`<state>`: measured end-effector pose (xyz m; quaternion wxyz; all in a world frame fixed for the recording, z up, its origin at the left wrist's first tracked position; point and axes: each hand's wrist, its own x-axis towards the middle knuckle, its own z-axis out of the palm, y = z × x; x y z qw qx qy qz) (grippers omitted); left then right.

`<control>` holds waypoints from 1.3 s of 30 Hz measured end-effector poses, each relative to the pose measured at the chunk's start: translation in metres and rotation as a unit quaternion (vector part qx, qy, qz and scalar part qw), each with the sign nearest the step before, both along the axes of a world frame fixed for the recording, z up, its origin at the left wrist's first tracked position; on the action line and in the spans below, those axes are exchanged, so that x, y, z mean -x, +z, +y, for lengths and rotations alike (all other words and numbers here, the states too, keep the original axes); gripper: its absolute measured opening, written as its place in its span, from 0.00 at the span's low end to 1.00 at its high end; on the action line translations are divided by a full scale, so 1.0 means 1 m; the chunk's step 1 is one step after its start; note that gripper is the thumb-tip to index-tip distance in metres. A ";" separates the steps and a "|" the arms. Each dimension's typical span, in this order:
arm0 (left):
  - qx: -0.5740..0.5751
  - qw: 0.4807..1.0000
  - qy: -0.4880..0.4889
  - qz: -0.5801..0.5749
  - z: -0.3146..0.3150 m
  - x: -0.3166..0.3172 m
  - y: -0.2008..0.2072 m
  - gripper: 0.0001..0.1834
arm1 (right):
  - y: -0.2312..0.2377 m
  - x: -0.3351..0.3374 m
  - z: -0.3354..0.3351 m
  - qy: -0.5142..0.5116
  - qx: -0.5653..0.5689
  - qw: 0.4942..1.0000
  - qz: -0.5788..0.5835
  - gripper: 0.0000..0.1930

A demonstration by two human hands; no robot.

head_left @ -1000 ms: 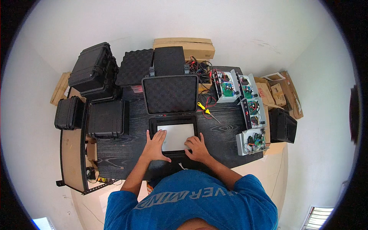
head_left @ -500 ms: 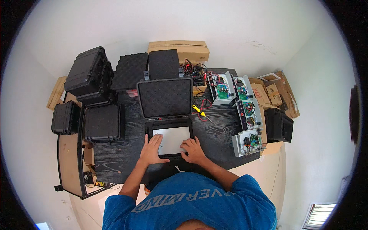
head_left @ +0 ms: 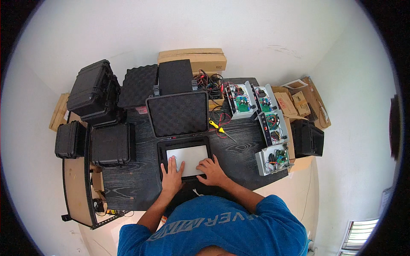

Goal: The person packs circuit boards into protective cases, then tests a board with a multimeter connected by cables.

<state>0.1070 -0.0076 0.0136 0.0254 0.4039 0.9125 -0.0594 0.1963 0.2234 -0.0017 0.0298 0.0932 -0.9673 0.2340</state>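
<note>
In front of me lies an open black hard case (head_left: 160, 164), its lid (head_left: 179, 114) tipped back and lined with wavy foam. A flat, pale grey panel (head_left: 188, 152) is set inside the base, framed by black. My left hand (head_left: 172, 179) rests on the panel's near left part, fingers spread and pointing away from me. Across from it, my right hand (head_left: 212, 171) lies over the near right part, fingers apart and slightly bent, touching the panel and the case edge. Neither hand grips anything.
Closed black cases (head_left: 95, 91) are stacked at left, near foam sheets (head_left: 139, 85). A yellow screwdriver (head_left: 217, 127) lies right of the lid. Several metal housings with circuit boards (head_left: 273, 158) line the right side. Behind the lid are tangled cables (head_left: 209, 83) and a cardboard box (head_left: 192, 55).
My left hand has shifted from the panel's left edge toward its near middle, fingers now spread wider. My right hand stays by the right edge. The whole view has shifted slightly.
</note>
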 end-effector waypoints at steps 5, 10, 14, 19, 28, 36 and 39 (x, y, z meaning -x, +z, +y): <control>-0.020 1.000 -0.001 -0.014 -0.002 -0.003 -0.004 0.58 | 0.002 0.001 0.002 -0.002 0.010 1.000 -0.004 0.22; -0.046 0.990 0.014 -0.132 0.001 0.002 0.038 0.57 | 0.003 0.026 0.031 -0.042 0.081 0.996 0.013 0.18; -0.153 0.981 -0.005 -0.114 -0.014 0.024 0.018 0.53 | 0.022 0.086 0.085 -0.179 0.199 0.946 0.180 0.12; -0.197 0.974 -0.044 -0.102 -0.018 0.047 0.007 0.47 | 0.011 0.156 0.176 -0.328 0.213 0.908 0.149 0.13; -0.203 0.971 -0.026 -0.121 -0.018 0.051 -0.002 0.45 | -0.033 0.189 0.196 -0.369 0.133 0.917 -0.074 0.22; -0.205 0.970 -0.019 -0.132 -0.014 0.054 0.000 0.43 | -0.069 0.166 0.192 -0.281 -0.021 0.957 -0.075 0.16; -0.218 0.966 -0.008 -0.136 -0.016 0.052 0.002 0.42 | -0.051 0.164 0.185 -0.295 -0.006 0.952 -0.087 0.14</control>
